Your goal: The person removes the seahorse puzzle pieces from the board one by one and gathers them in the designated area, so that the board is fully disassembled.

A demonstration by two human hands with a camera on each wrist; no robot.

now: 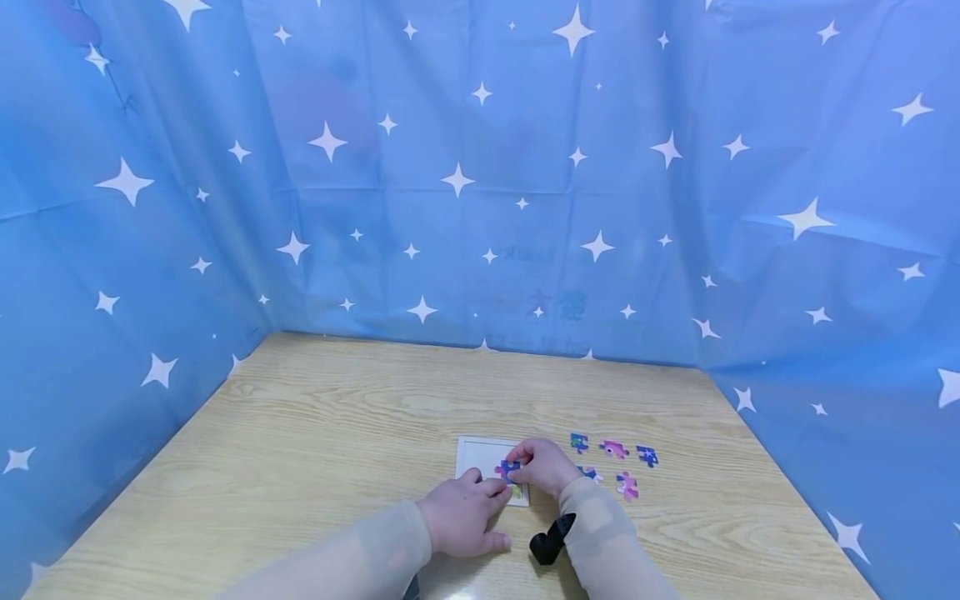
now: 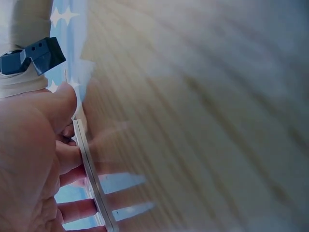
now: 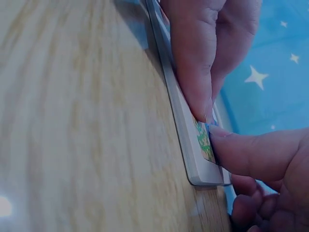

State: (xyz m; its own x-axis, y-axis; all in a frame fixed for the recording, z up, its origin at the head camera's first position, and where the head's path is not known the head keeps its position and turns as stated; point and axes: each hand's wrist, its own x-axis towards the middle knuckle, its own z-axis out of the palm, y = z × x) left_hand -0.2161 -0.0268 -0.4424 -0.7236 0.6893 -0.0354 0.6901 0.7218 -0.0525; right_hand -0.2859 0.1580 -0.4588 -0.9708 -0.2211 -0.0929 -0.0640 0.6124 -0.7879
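Note:
A white puzzle tray [image 1: 472, 452] lies on the table in front of me. My right hand [image 1: 553, 468] pinches a blue and pink puzzle piece [image 1: 507, 472] between thumb and fingers over the tray's right part. My left hand [image 1: 463, 515] reaches across the tray's near left side with its fingers extended, fingertips close to the piece. A green and yellow piece [image 1: 517, 492] lies in the tray's near right corner, seen also in the right wrist view, where fingers hide most of the held piece. The left wrist view shows the left hand [image 2: 29, 154] at the tray's edge.
Several loose puzzle pieces lie right of the tray, among them a pink one with an eye [image 1: 615, 450], a dark blue one [image 1: 647, 455] and a pink one [image 1: 627, 486]. Starry blue curtains [image 1: 465, 217] surround the wooden table [image 1: 322, 417]. A black wrist camera [image 1: 551, 540] hangs beneath the right sleeve.

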